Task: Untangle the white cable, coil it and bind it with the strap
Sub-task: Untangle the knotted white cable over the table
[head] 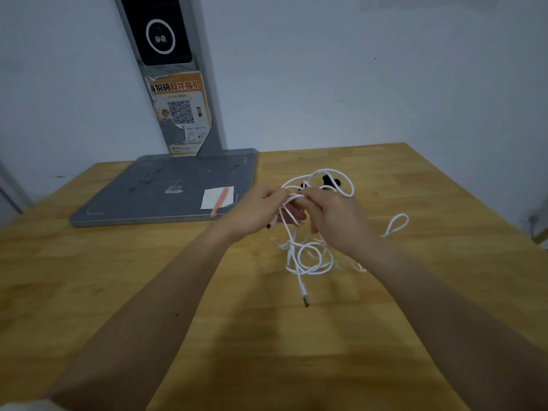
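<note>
A tangled white cable (308, 258) is lifted above the wooden table (118, 277). My left hand (255, 210) and my right hand (338, 216) both grip strands of it close together near the top of the tangle. Loops hang below my hands, and one plug end (305, 299) dangles down toward the table. Another loop (397, 225) lies on the table to the right. A black strap (329, 182) lies on the table just behind my hands, partly hidden by cable loops.
A grey scanner stand (166, 188) with a flat base sits at the back left, its post rising against the wall. On the base lie a white paper slip (216, 197) and an orange pen (220, 201). The table's right edge runs diagonally at far right.
</note>
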